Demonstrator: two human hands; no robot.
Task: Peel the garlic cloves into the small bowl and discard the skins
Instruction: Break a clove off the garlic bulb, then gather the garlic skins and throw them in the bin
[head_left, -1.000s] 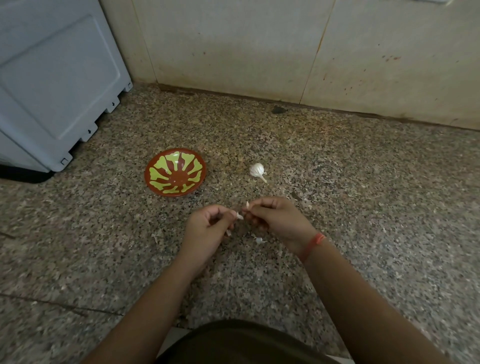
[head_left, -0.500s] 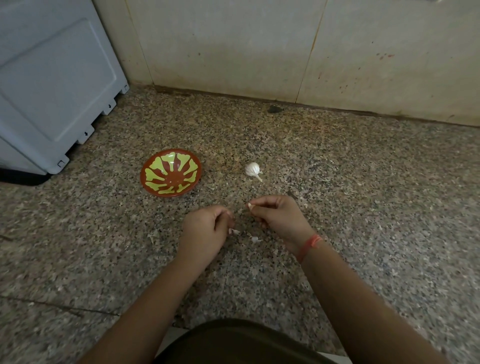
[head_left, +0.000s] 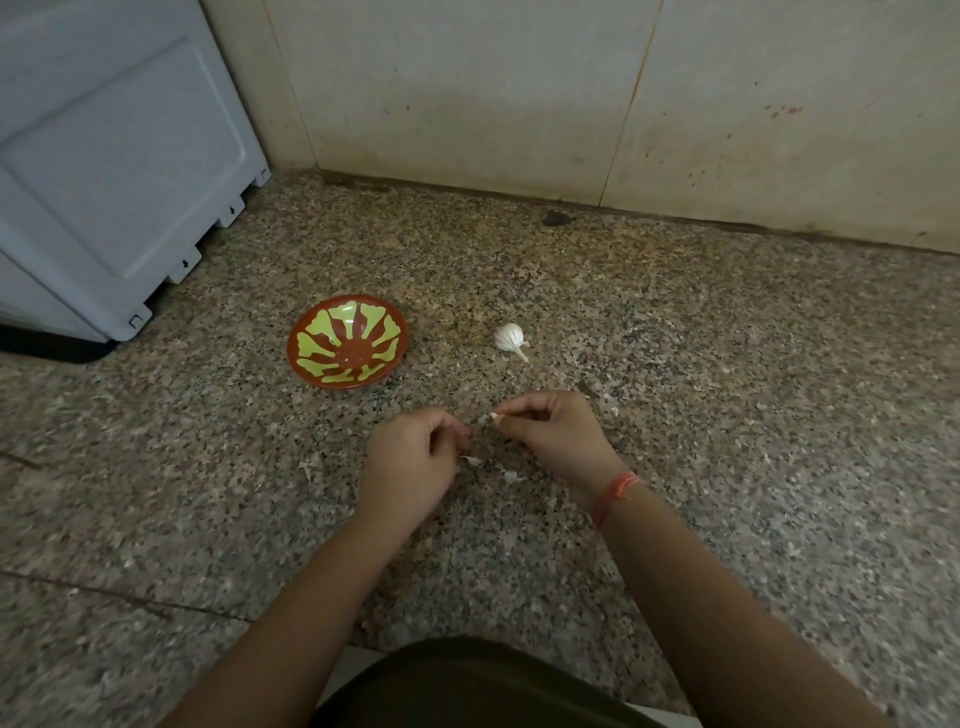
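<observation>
My right hand (head_left: 553, 436) pinches a small white garlic clove (head_left: 493, 417) between thumb and forefinger, just above the granite floor. My left hand (head_left: 415, 454) hovers a short gap to its left with fingers curled, and I see nothing held in them. A thin scrap of skin (head_left: 471, 460) lies at that hand's lower edge. A garlic bulb (head_left: 509, 336) rests on the floor beyond my hands. The small red bowl with a yellow-green pattern (head_left: 294, 347) sits to the bulb's left and holds no cloves.
More skin flakes (head_left: 511, 475) lie on the speckled floor between and around my hands. A pale grey appliance (head_left: 104, 182) stands at the far left. A tiled wall (head_left: 519, 104) closes off the back, with a dark speck (head_left: 556, 217) at its foot.
My hands have pulled apart. The left hand, which pinched a piece of skin at the clove, now has its fingers curled with the scrap lying below it. The right hand keeps the clove.
</observation>
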